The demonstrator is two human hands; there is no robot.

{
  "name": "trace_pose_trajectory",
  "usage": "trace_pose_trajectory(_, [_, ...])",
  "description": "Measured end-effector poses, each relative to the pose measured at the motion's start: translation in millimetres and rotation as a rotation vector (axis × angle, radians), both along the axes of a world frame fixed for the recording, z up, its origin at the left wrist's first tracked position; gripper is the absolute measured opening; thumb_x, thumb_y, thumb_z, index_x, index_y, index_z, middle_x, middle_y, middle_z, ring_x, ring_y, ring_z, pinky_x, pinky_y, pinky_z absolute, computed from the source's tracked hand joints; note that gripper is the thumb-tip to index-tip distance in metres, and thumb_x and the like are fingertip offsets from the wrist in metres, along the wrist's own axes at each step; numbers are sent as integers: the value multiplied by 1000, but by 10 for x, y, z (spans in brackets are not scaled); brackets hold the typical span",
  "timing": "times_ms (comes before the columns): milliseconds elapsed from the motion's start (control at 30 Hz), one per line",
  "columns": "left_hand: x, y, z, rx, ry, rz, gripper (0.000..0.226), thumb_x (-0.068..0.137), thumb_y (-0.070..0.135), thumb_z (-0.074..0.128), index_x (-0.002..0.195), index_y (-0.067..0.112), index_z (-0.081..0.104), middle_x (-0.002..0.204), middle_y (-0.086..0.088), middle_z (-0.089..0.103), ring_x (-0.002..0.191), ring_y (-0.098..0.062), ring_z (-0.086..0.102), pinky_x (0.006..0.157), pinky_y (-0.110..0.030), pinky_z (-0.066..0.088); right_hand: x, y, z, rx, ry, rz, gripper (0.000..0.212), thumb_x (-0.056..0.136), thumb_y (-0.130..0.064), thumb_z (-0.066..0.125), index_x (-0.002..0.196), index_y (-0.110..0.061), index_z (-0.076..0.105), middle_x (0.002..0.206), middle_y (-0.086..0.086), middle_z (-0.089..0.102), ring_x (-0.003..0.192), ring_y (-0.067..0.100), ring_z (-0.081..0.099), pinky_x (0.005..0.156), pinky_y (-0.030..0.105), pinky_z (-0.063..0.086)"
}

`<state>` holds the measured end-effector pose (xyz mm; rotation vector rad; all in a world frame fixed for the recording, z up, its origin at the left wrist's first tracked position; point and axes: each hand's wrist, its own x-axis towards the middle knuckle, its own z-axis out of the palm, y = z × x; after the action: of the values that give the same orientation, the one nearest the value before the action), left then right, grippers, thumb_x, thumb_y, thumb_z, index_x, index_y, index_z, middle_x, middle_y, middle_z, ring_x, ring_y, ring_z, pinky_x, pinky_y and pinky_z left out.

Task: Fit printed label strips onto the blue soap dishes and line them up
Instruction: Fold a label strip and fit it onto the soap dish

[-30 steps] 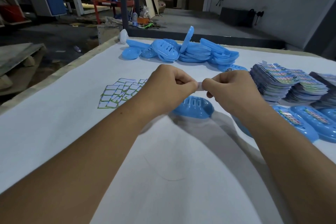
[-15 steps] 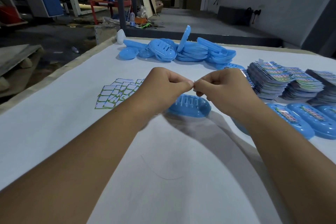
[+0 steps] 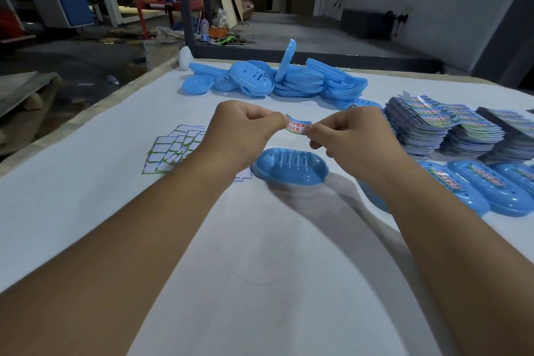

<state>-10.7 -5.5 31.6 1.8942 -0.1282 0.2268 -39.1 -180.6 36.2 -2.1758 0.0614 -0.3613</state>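
A white tabletop (image 3: 86,211) fills most of the head view, its far edge meeting a dim workshop floor. Along that far edge lies a loose heap of blue soap dishes (image 3: 289,82), some nested flat, one standing on its edge and leaning against the others. Toward the right edge rise thick stacks of printed label strips (image 3: 433,124), fanned and overlapping, with more stacks beyond them running out of view. In front of those stacks, against the right edge, a row of labelled dishes (image 3: 474,191) sits side by side, each with a colourful strip lying along its middle. Nearer the left edge a scatter of small white cards with green borders (image 3: 170,150) lies overlapping on the cloth.

Both bare forearms reach in from the near edge toward the middle of the tabletop. Just below the hands rests one unlabelled soap dish (image 3: 290,169), slotted face up, flat on the tabletop between the cards and the labelled row. The left hand (image 3: 239,133) and the right hand (image 3: 355,136) are raised above that dish, each with fingers closed in a pinch on one end of a single label strip (image 3: 297,125). The strip is held between them in the air, slightly curved, showing red characters on white with a green-and-blue border; it does not touch the dish beneath.
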Motion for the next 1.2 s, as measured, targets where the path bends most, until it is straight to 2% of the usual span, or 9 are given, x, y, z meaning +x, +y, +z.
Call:
trace_pose_trajectory(133, [38,4,-36,22,5,27,15,78,34,79,71,21,77,54,15,64,48,8,53,42,-6,39,13,-22,0,37,23,-21,20,83,-40,70,68,-31,78,73,4,75,58,12,53,55,32,46])
trace_pose_trajectory(200, [44,6,-56,49,36,38,16,76,34,79,70,19,78,51,16,61,44,7,51,41,-13,42,15,-34,-8,32,30,-25,23,82,-46,71,65,-33,78,67,2,74,55,11,50,55,29,45])
trace_pose_trajectory(300, [35,-2,-97,109,65,61,17,73,38,76,69,21,78,45,16,57,39,2,49,43,-18,34,20,-28,-28,-29,28,-41,34,80,-49,74,60,-22,76,41,-4,53,37,7,36,38,17,32])
trace_pose_trajectory(367, [26,-8,-116,120,83,57,16,71,40,75,71,24,77,42,11,55,33,-5,44,40,-15,33,30,-23,-51,-78,16,-52,41,80,-44,76,59,-10,73,37,-3,46,33,8,33,33,14,26])
trace_pose_trajectory(533, [48,12,-159,192,106,3,19,71,43,80,70,24,76,52,-3,67,32,-10,44,34,-17,37,37,13,-97,-176,20,-55,43,80,-43,77,59,-6,71,46,4,55,38,8,38,38,18,33])
trace_pose_trajectory(700, [122,10,-204,260,124,18,26,68,41,78,73,16,75,63,-6,71,39,-9,52,52,-27,50,41,34,-98,-251,58,-63,38,81,-43,76,59,-12,72,55,4,67,43,8,47,46,25,36])
trace_pose_trajectory(833, [144,2,-214,273,146,5,30,63,41,75,71,12,76,66,-11,71,44,-15,52,55,-31,48,53,47,-103,-298,70,-58,34,81,-40,76,62,-13,73,59,5,69,48,10,49,45,25,38])
trace_pose_trajectory(1067, [147,-6,-222,306,130,14,31,63,40,73,73,11,77,68,-10,72,50,-16,56,59,-33,52,63,75,-116,-319,78,-50,39,79,-43,79,55,-15,67,46,-3,61,42,9,50,50,26,43])
trace_pose_trajectory(1200, [126,-13,-212,356,113,16,28,66,41,75,72,13,77,66,-5,72,62,-21,70,67,-38,59,65,87,-113,-327,78,-46,38,78,-44,80,56,-16,67,47,-4,61,45,10,54,52,27,46])
